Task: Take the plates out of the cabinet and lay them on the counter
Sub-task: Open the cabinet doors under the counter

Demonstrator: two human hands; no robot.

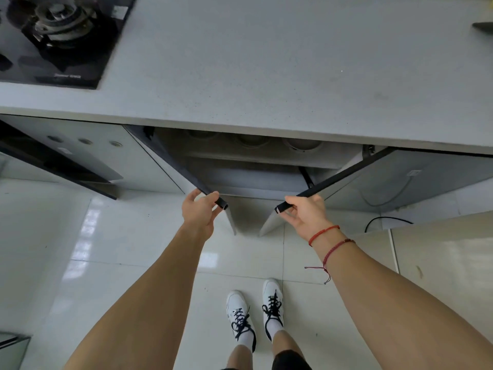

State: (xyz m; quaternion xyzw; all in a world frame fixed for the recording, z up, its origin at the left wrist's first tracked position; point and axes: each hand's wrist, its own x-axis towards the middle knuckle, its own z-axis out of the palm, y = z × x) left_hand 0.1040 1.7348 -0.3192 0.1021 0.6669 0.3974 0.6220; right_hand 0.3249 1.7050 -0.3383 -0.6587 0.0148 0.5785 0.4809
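Note:
Under the grey counter the cabinet stands with both doors swung out. My left hand grips the black top edge of the left door. My right hand grips the black top edge of the right door. On the upper shelf inside, several round dishes show dimly in shadow; I cannot tell plates from bowls.
A black gas hob sits in the counter at the far left. A dark object pokes in at the right edge. A black cable lies on the glossy tiled floor at the right. My white shoes stand below the doors.

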